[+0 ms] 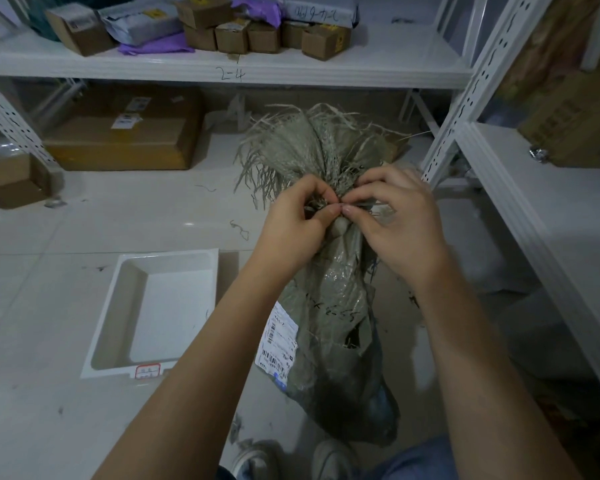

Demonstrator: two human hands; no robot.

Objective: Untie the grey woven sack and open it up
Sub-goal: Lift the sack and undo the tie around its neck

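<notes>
The grey woven sack (340,327) stands upright on the floor between my arms, with a white shipping label (278,344) on its left side. Its neck is bunched and tied; the frayed top (302,143) fans out above the tie. My left hand (291,223) and my right hand (399,216) meet at the tied neck, thumbs and forefingers pinching the tie (340,207). The knot itself is mostly hidden under my fingers.
A shallow white tray (125,306) lies on the tiled floor at the left. White metal shelving (458,126) stands behind and to the right, loaded with cardboard boxes (125,133) and parcels (222,26). My shoes (333,459) are at the bottom edge.
</notes>
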